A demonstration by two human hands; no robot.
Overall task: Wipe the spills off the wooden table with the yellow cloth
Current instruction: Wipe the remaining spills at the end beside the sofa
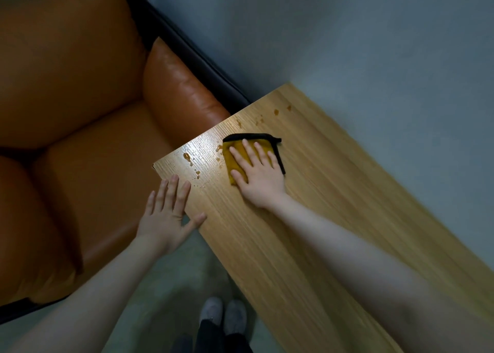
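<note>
We are standing by a wooden worktop (pixel 307 232) with a big orange sofa (pixel 80 112) next to it and a gray floor (pixel 374 31) all around. Our two gray shoes (pixel 223 316) are showing at the bottom.

Our right hand (pixel 258 175) is lying flat on the yellow cloth (pixel 235 157), fingers straight, pressing it down on the worktop. The cloth is folded and has a black edge. Our left hand (pixel 168 211) is flat and loose too, holding nothing. It is resting on the near edge of the worktop, close to the corner.

Brown spills (pixel 188 158) are sitting on the wood. Some drops are just left of the cloth, in the shiny part. More drops (pixel 276 112) are farther away, past the cloth.

We think the wiping is only partly done. To do it well, we should be pressing down evenly and sliding the cloth left over the near drops, then out to the far ones. We should be pushing the wet toward the middle, not off the edge onto the sofa. The left hand can be keeping the worktop steady.

Our hand is hiding most of the cloth, so we cannot tell how wet it is. The shine is making tiny drops hard to see. The far right end of the worktop is cut off.
</note>
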